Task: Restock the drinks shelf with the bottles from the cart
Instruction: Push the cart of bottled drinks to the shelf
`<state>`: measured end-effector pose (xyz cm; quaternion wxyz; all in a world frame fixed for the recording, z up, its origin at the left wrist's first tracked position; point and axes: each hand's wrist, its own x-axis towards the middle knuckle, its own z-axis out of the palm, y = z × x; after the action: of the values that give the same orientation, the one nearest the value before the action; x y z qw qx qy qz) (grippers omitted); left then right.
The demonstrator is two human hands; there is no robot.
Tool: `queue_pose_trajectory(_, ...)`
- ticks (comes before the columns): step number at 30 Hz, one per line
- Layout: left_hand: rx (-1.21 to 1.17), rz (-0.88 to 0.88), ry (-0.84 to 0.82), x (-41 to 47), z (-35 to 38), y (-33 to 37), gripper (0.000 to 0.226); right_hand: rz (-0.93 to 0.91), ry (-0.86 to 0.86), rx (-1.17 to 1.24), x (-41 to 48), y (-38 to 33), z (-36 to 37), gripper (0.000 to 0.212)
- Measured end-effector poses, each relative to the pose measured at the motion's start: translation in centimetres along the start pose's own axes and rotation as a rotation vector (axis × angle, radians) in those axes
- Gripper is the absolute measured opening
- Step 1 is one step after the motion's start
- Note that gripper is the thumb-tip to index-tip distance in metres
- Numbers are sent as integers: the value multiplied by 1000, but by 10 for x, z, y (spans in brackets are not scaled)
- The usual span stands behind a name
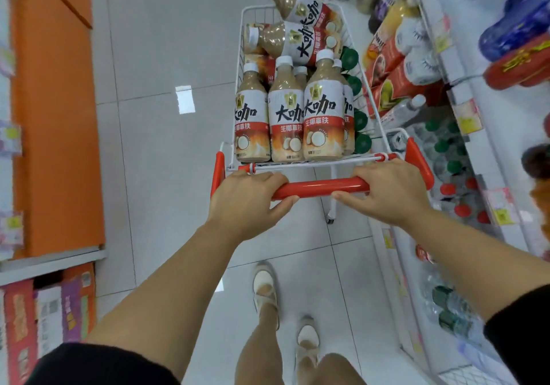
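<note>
Here, the left hand (250,200) and right hand (390,191) each gripped the red handle (321,186) of the cart (315,163), which stood just beside the drinks shelf (488,158). The bottles (285,116) sat in the basket, the nearest row upright and two top bottles (297,3) lying loose. A jolt or sharp turn could have rolled those over the rim, or caught the cart against the shelf.
</note>
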<state>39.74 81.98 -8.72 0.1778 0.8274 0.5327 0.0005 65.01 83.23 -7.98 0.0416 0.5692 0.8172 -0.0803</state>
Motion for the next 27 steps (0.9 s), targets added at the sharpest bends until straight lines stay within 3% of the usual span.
queue_pose_trajectory(17,-34,6,-75,191,-71,-62,43,-21,-81,-16,193,82,-50,58)
queue_pose_trajectory(27,-117,24,-180,293,-108,-92,41,43,-258,84,289,127,-85,48)
